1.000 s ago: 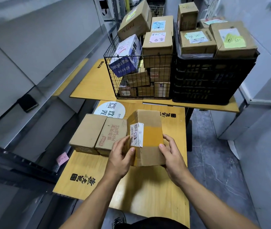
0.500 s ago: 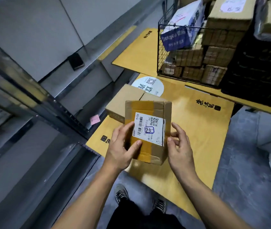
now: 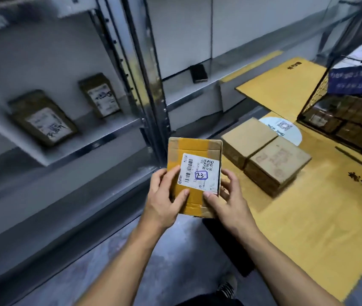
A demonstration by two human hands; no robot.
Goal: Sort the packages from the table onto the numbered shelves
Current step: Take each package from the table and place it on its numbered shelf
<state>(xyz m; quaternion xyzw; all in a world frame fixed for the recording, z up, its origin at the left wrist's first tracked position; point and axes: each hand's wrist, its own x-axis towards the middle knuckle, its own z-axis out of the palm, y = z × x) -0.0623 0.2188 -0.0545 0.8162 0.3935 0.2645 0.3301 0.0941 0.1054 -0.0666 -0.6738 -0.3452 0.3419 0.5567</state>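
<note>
- The box (image 3: 193, 151) is in the air in front of the person, between the shelf (image 3: 113, 129) on the left and the table (image 3: 308, 217) on the right. It touches neither.
- The left hand (image 3: 164, 202) grips the lower left edge. Its thumb lies on the front face and the other fingers go behind the box, where I cannot see them.
- The right hand (image 3: 230, 202) grips the lower right edge in the same way, with the thumb on the front just under the label (image 3: 198, 173) and the fingers curled around the side.
- The box is small, flat cardboard, closed with yellow tape. I judge it light, because a hold on the lower part alone keeps it upright.
- The cardboard looks stiff at the edges, so a firm grip there is safe. The broad faces may give way under hard pressure, and the upper corner seems a little worn.
- The tape looks smoother than the bare cardboard and may slip, so the bare edges are the better place to hold.
- The label has a handwritten number in a blue frame, which looks like 23. The thumbs should not cover it.
- For placing, one hand across the narrow width is probably enough. The contents are unknown, so the box should be set down, not dropped.
- On the shelf lie a near parcel (image 3: 43, 120) and a far parcel (image 3: 100, 96), both with the label up.
</note>
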